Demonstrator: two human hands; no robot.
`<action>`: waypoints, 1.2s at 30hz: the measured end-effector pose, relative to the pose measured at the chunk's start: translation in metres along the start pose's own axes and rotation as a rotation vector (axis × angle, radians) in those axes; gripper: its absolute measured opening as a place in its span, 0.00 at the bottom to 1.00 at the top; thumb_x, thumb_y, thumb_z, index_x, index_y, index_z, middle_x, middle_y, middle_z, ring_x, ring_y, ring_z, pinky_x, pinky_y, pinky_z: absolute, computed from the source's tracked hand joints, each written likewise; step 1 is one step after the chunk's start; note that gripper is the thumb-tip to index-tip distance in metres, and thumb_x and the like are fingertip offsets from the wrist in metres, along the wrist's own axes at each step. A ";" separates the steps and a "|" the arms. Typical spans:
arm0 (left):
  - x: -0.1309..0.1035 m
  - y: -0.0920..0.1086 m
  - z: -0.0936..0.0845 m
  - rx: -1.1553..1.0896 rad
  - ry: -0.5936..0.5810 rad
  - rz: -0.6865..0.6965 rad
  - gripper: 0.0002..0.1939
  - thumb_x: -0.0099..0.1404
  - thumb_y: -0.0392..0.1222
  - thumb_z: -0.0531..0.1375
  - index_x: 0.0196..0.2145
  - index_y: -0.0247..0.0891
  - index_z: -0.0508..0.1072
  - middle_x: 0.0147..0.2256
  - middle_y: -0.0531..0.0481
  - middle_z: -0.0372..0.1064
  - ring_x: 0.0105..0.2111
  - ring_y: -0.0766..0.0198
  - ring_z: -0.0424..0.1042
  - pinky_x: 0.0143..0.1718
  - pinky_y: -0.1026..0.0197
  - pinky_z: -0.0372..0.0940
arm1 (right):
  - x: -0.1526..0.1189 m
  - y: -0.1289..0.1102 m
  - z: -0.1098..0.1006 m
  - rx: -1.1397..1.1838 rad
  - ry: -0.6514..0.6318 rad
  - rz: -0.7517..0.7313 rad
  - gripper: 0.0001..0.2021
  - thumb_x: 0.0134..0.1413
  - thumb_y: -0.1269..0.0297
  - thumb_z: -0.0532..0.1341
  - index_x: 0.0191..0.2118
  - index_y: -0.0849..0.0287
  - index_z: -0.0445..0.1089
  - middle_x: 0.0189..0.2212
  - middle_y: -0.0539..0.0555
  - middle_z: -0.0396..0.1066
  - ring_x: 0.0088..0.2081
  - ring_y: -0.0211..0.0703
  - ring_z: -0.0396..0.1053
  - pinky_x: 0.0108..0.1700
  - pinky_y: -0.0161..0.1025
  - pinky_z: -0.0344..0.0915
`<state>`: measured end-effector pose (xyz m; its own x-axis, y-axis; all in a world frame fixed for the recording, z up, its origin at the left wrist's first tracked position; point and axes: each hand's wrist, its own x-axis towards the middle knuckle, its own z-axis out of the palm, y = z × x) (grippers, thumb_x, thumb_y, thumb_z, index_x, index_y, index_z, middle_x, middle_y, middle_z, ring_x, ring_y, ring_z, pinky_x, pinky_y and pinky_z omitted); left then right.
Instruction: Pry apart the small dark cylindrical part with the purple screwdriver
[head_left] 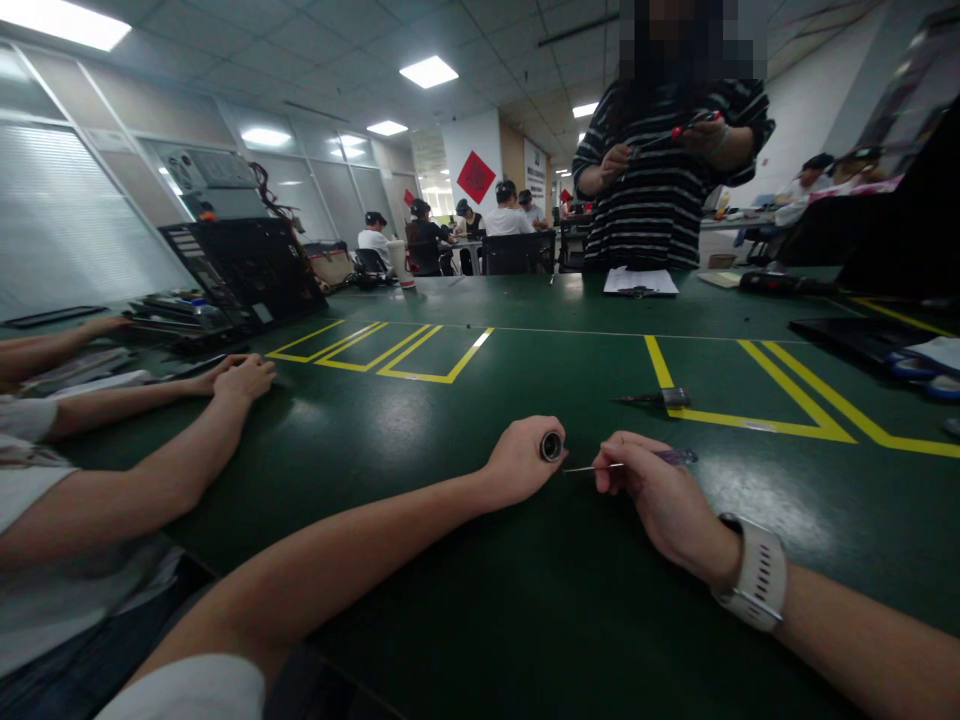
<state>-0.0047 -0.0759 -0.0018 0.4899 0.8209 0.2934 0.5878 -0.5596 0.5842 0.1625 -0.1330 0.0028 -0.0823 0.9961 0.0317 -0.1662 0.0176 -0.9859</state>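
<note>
My left hand (523,462) is closed around a small dark cylinder; its round, hollow end (551,446) faces me, and the rest is hidden in the fist. In my right hand (660,495) is a thin screwdriver (679,457) with a clear purplish handle, pinched between thumb and fingers. Its slim metal shaft points left, the tip close to the left hand below the cylinder's end. Beyond the right hand, a dark cylindrical part with a thin pointed rod (675,398) lies across a yellow tape line.
Yellow tape outlines (416,378) mark the green table (420,650). A co-worker's hands (244,378) rest at the left, near a black computer case (255,265). Across the table stands a person in a striped top (645,190), behind a clipboard (641,282). Blue-handled scissors (922,370) lie far right.
</note>
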 end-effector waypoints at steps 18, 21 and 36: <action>0.000 0.003 0.000 0.038 -0.060 0.055 0.03 0.55 0.36 0.58 0.26 0.36 0.66 0.25 0.55 0.63 0.27 0.68 0.62 0.27 0.65 0.55 | -0.002 -0.001 0.003 -0.306 -0.054 -0.068 0.13 0.53 0.60 0.55 0.22 0.59 0.67 0.19 0.49 0.66 0.24 0.38 0.62 0.28 0.38 0.56; -0.001 0.004 -0.001 0.053 -0.078 0.058 0.03 0.55 0.36 0.58 0.26 0.36 0.66 0.25 0.55 0.63 0.27 0.68 0.62 0.27 0.65 0.55 | -0.002 -0.002 0.004 -0.341 -0.019 -0.081 0.14 0.53 0.60 0.55 0.21 0.59 0.67 0.18 0.49 0.65 0.24 0.39 0.62 0.28 0.38 0.56; -0.002 0.005 -0.003 -0.005 -0.057 0.101 0.05 0.56 0.38 0.59 0.26 0.35 0.66 0.25 0.55 0.62 0.26 0.69 0.62 0.27 0.66 0.57 | -0.002 -0.004 0.005 -0.443 0.024 -0.041 0.13 0.51 0.59 0.55 0.21 0.58 0.66 0.18 0.49 0.65 0.23 0.39 0.61 0.27 0.38 0.56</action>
<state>-0.0046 -0.0799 0.0029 0.5825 0.7525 0.3073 0.5303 -0.6383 0.5580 0.1583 -0.1352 0.0078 -0.0604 0.9955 0.0734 0.2688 0.0871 -0.9593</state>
